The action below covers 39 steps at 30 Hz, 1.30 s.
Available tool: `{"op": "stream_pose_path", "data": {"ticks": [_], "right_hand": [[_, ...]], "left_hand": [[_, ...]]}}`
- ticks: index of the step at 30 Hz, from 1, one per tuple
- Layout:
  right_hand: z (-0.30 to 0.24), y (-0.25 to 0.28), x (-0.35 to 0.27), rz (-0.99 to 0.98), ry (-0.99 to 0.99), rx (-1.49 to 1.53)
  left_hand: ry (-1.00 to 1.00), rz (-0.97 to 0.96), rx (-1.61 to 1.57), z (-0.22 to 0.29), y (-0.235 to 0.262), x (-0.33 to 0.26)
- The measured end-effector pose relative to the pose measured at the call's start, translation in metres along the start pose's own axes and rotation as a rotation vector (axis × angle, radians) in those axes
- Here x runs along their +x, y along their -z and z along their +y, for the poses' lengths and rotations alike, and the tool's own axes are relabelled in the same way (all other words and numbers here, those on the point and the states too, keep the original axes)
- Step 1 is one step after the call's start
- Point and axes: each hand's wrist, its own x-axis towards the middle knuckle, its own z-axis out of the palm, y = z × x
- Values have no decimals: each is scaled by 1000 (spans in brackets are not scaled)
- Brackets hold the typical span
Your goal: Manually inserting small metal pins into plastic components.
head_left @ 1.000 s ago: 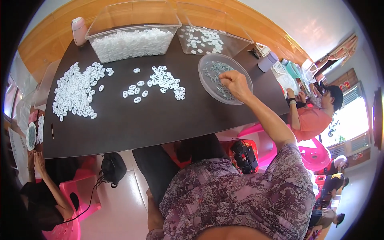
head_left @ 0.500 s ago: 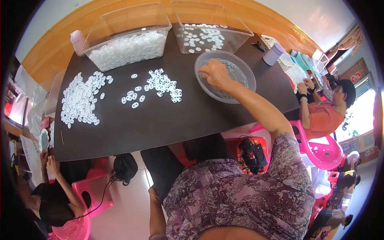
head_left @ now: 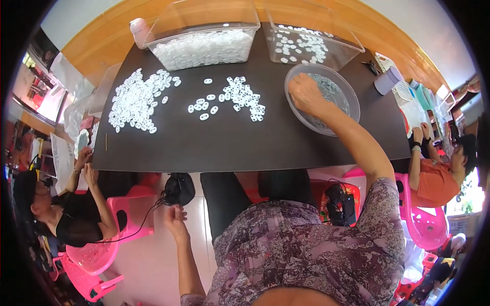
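Note:
My right hand reaches into a round clear plastic tub at the right of the table. Its fingers are bent together over the left side of the tub; what they hold is hidden. Small thin grey-green pieces lie scattered over the tub's bottom. My left hand is below the front edge of the table, beside my leg, fingers loosely bent and apart, with nothing visible in it. On the dark table, left of the tub, lies a small pile of white oval two-holed pieces, with several loose ones beside it.
A larger heap of white pieces covers the table's left. Behind stand a full clear bin and a sparsely filled one. A lidded cup stands right of the tub. Other people sit at left and right.
My left hand has risen from beside my leg and swung out to the left. My right hand stays in the tub, fingers still bent. The whole view has shifted, moving the table rightward and up.

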Motion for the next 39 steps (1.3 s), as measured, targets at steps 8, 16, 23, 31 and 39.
{"op": "stream_pose_path", "data": {"ticks": [8,16,23,31,39], "right_hand": [[-13,29,-18,180,-103,180],[-47,79,-35,354,-207,421],[-68,97,-57,387,-262,469],[-88,91,-54,414,-304,633],[-129,89,-36,164,-623,1235]], "left_hand": [[-894,-170,335,146,-110,-32],[-1256,-91,634,178,-235,11],[-1187,19,951,167,-271,34],[-1199,-48,821,171,-257,23],[-162,-702,-189,191,-220,-40]]}}
